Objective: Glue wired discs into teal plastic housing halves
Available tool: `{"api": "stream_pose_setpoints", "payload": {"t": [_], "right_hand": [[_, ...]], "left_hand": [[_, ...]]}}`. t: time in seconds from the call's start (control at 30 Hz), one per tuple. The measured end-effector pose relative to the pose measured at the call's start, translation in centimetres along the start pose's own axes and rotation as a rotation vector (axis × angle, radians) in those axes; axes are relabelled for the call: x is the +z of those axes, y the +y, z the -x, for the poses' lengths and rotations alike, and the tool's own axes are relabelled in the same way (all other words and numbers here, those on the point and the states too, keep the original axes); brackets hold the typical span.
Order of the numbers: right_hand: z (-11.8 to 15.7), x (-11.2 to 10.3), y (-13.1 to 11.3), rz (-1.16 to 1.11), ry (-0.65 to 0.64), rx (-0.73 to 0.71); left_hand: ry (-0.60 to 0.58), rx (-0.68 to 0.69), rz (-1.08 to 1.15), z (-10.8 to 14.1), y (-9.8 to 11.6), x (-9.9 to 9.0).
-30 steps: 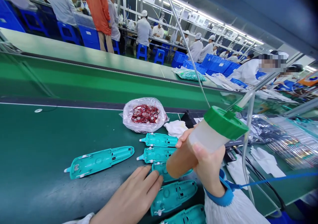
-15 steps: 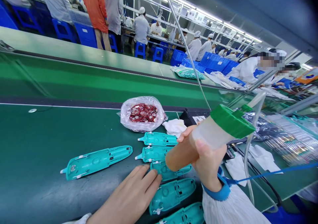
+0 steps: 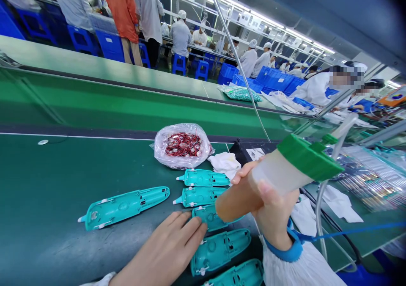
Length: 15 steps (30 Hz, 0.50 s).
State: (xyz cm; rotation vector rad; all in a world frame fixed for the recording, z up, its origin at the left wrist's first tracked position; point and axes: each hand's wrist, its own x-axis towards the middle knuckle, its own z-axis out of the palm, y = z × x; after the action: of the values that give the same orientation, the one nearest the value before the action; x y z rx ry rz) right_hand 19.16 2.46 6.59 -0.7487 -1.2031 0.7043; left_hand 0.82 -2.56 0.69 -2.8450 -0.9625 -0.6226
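My right hand [image 3: 275, 207] is closed round a thick dispensing syringe [image 3: 282, 174] with brown contents and a green cap, tilted with its brown end down to the left. That end is over a teal plastic half-shell [image 3: 207, 215] and hides part of it. My left hand [image 3: 169, 246] has its curled fingertips on the left end of this shell; its thumb is hidden. Two similar shells [image 3: 203, 196] lie above it and two more [image 3: 222, 248] below, the lowest cut by the frame edge. Another shell [image 3: 127, 207] lies apart on the left, a clear disc in its wide end.
Behind the shells stands a plastic bag [image 3: 182, 146] of red-wired discs. White cloths [image 3: 224, 162] lie beside it and at right. A clear hose [image 3: 322, 218] runs down from the green cap. Racked parts [image 3: 371, 180] lie at far right. Co-workers sit beyond the green conveyor [image 3: 127, 104].
My right hand has moved a little to the right and slightly down with the syringe, its brown end shifting along the shell. My left hand and the shells stay nearly still.
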Motion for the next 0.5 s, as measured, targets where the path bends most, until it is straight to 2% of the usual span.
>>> {"api": "stream_pose_setpoints", "payload": {"t": [0.17,0.27,0.37,0.5], "right_hand": [[-1.8,-0.8,-0.8,-0.105,0.244,0.142],[-2.7,-0.8,-0.8,-0.136,0.379,0.161],[-2.9,-0.3,-0.1,-0.141,0.384,0.111],[-2.2,0.6,1.2,-0.138,0.31,0.1]], "left_hand": [[0.055,0.036,-0.038,-0.3,-1.1,-2.0],[0.118,-0.052,-0.068,0.1,-2.0,-1.5],[0.143,-0.15,-0.073,0.4,-2.6,0.0],[0.109,-0.232,0.082,0.7,-2.8,1.5]]}}
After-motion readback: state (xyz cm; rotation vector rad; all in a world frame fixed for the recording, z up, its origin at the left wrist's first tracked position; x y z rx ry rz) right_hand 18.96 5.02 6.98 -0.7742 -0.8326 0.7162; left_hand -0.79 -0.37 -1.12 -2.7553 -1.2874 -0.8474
